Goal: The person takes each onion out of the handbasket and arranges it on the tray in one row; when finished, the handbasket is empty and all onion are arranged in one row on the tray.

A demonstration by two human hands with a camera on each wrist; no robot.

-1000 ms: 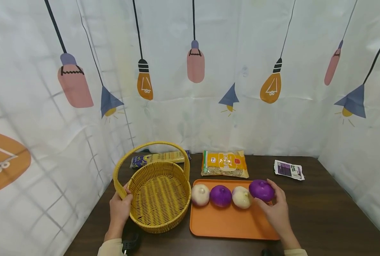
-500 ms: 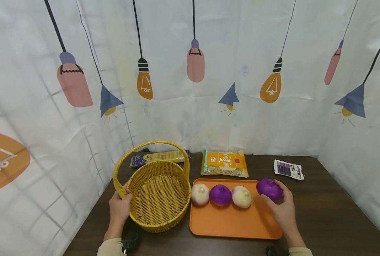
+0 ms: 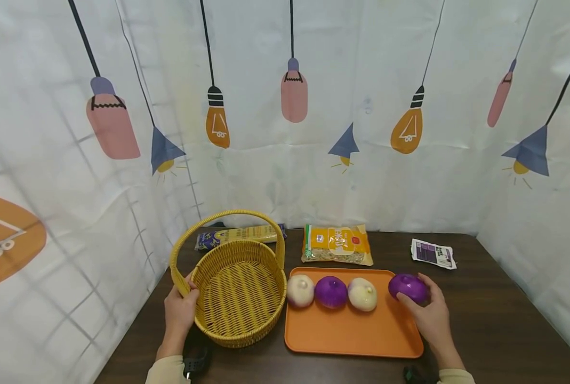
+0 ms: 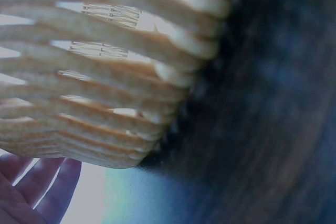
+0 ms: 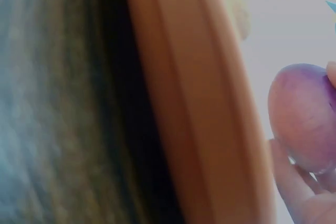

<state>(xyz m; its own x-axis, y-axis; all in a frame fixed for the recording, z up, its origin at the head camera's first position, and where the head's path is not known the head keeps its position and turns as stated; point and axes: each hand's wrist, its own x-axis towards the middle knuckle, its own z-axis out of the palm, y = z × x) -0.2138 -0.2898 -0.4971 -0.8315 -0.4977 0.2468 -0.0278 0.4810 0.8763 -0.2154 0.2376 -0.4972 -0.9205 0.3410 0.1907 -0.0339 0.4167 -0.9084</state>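
Observation:
On the left, my left hand (image 3: 180, 312) grips a yellow woven basket (image 3: 239, 341) at its near-left side, by the foot of the arched handle. Some fingers of that hand show under the blurred basket weave (image 4: 94, 87) in the left wrist view. Between the thumb and fingers of my right hand (image 3: 431, 314) is a purple onion (image 3: 408, 288), held at the right end of an orange tray (image 3: 352, 336). Along the tray's back lie a whitish onion (image 3: 300, 291), another purple onion (image 3: 331, 292) and a second whitish onion (image 3: 362, 295).
Behind the tray lies a yellow-orange bag of grain (image 3: 337, 245). A long blue-and-yellow packet (image 3: 241, 234) is partly hidden behind the basket. Toward the back right sits a small purple-and-white packet (image 3: 432, 253). A patterned white curtain (image 3: 313, 181) surrounds the dark table (image 3: 496, 320).
My right hand has moved right with the purple onion, from beside the second whitish onion to the tray's right end. The left hand and basket stay put.

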